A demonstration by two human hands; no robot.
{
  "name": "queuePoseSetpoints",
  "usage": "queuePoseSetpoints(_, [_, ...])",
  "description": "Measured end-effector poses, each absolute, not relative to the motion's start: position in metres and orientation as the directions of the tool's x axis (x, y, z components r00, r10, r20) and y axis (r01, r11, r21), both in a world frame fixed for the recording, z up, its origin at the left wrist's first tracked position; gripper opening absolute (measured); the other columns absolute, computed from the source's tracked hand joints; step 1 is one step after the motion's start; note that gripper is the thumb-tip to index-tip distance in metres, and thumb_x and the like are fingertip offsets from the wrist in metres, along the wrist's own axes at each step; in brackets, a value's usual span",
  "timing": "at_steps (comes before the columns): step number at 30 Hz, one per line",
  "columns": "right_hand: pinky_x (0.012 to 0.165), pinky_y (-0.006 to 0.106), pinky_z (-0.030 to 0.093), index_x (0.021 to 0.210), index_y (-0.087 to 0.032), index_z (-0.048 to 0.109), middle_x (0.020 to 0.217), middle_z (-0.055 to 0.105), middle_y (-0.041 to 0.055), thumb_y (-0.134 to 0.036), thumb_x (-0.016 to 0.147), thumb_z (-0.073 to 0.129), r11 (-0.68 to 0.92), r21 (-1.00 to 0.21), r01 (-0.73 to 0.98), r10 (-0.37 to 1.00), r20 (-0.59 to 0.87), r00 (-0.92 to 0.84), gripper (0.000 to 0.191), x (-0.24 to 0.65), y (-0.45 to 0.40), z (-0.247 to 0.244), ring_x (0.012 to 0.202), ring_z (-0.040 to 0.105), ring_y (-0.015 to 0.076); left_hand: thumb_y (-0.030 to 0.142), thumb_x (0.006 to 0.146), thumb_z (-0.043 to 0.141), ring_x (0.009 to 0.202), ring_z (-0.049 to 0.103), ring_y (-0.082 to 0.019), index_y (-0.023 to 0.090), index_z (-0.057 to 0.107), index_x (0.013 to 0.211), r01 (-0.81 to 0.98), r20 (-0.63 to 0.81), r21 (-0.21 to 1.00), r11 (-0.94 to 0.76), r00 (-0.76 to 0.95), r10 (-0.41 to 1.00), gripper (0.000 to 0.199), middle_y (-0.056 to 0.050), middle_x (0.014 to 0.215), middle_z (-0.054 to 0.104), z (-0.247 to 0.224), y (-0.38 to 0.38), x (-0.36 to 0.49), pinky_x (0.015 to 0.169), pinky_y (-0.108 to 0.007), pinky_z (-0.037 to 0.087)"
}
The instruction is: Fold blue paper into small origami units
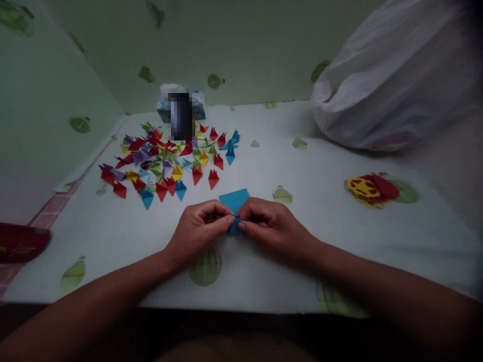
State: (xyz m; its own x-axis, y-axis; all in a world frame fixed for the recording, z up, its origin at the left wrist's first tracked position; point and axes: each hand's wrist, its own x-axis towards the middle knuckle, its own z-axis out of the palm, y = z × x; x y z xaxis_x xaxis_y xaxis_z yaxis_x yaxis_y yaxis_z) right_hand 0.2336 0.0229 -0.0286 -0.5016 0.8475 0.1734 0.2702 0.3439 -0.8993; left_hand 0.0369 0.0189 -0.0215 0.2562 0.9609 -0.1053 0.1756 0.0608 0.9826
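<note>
A partly folded piece of blue origami paper (234, 199) is between my two hands, low over the middle of the white table. My left hand (202, 223) pinches its left side near the lower end, thumb and fingers pressed together. From the other side my right hand (273, 223) pinches the same paper, its thumb close to the left thumb. The upper part of the sheet lies flat and shows above the fingers; the folds under the fingertips are mostly hidden. Ahead and to the left lie several small folded paper figures (196, 175) in red, blue, yellow, green and purple.
Behind the paper figures stands a tissue box (199, 108), partly covered by a blurred dark object (181, 115). A large white plastic bag (377, 90) fills the back right. Red and yellow cut-out pieces (372, 190) lie at right. A dark red item (22, 243) sits at the left edge.
</note>
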Motion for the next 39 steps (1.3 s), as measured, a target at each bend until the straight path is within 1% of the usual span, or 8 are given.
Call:
queuePoseSetpoints(9, [0.060,0.025,0.038,0.073,-0.015,0.059,0.071,0.058,0.0011,-0.013,0.085,0.060,0.386,-0.875,0.292,0.849,0.213,-0.484,0.013,0.2330,0.0212,-0.0289,0.065,0.051,0.0118,0.028,0.078,0.070,0.064,0.056,-0.012,0.014,0.071,0.077,0.250,-0.055,0.968,-0.018,0.281,0.958,0.014,-0.002,0.069,0.066,-0.0214,0.0168,0.0379,0.058,-0.022,0.046])
queuePoseSetpoints(18, [0.059,0.025,0.038,0.072,-0.016,0.057,0.071,0.057,0.0009,-0.015,0.084,0.058,0.355,-0.888,0.290,0.865,0.195,-0.462,0.012,0.2322,0.0211,-0.0307,0.064,0.050,0.0119,0.027,0.084,0.067,0.064,0.056,-0.010,0.015,0.073,0.079,0.205,0.002,0.977,-0.065,0.295,0.956,0.014,0.000,0.069,0.066,-0.0228,0.0158,0.0379,0.059,-0.020,0.046])
queuePoseSetpoints(24, [0.059,0.025,0.037,0.071,-0.016,0.056,0.070,0.056,0.0007,-0.014,0.084,0.056,0.374,-0.880,0.294,0.864,0.214,-0.456,0.013,0.2314,0.0211,-0.0323,0.064,0.050,0.0118,0.027,0.077,0.076,0.066,0.060,-0.011,0.015,0.073,0.081,0.171,-0.030,0.985,-0.021,0.290,0.956,0.012,-0.001,0.072,0.070,-0.0254,0.0177,0.0397,0.060,-0.020,0.049])
queuePoseSetpoints(29, [0.061,0.026,0.037,0.072,-0.015,0.058,0.072,0.057,0.0016,-0.013,0.083,0.056,0.389,-0.873,0.295,0.858,0.228,-0.460,0.012,0.2316,0.0198,-0.0309,0.065,0.050,0.0121,0.026,0.078,0.073,0.064,0.059,-0.011,0.015,0.072,0.078,0.229,-0.017,0.972,-0.048,0.272,0.962,0.012,-0.002,0.069,0.068,-0.0247,0.0162,0.0405,0.059,-0.021,0.047])
queuePoseSetpoints(34, [0.059,0.025,0.037,0.076,-0.015,0.060,0.070,0.057,-0.0005,-0.019,0.086,0.060,0.259,-0.943,0.207,0.877,0.139,-0.460,0.011,0.2322,0.0203,-0.0264,0.063,0.048,0.0111,0.027,0.080,0.071,0.063,0.056,-0.011,0.015,0.069,0.077,0.236,0.004,0.969,-0.069,0.266,0.964,0.012,-0.001,0.070,0.066,-0.0247,0.0179,0.0375,0.059,-0.022,0.045])
queuePoseSetpoints(36, [0.058,0.025,0.038,0.078,-0.016,0.060,0.070,0.056,-0.0013,-0.022,0.088,0.061,0.193,-0.971,0.140,0.887,0.112,-0.449,0.011,0.2326,0.0211,-0.0250,0.063,0.048,0.0109,0.028,0.080,0.071,0.064,0.055,-0.011,0.015,0.068,0.078,0.224,0.000,0.973,-0.062,0.269,0.963,0.013,-0.001,0.070,0.065,-0.0250,0.0198,0.0361,0.059,-0.022,0.045])
queuePoseSetpoints(39, [0.059,0.025,0.042,0.085,-0.017,0.056,0.071,0.055,-0.0024,-0.027,0.092,0.057,0.066,-0.998,0.015,0.901,0.054,-0.429,0.012,0.2337,0.0230,-0.0239,0.062,0.053,0.0109,0.029,0.081,0.071,0.063,0.054,-0.011,0.015,0.067,0.080,0.198,-0.015,0.980,-0.037,0.256,0.967,0.015,-0.001,0.070,0.063,-0.0254,0.0224,0.0351,0.058,-0.022,0.044])
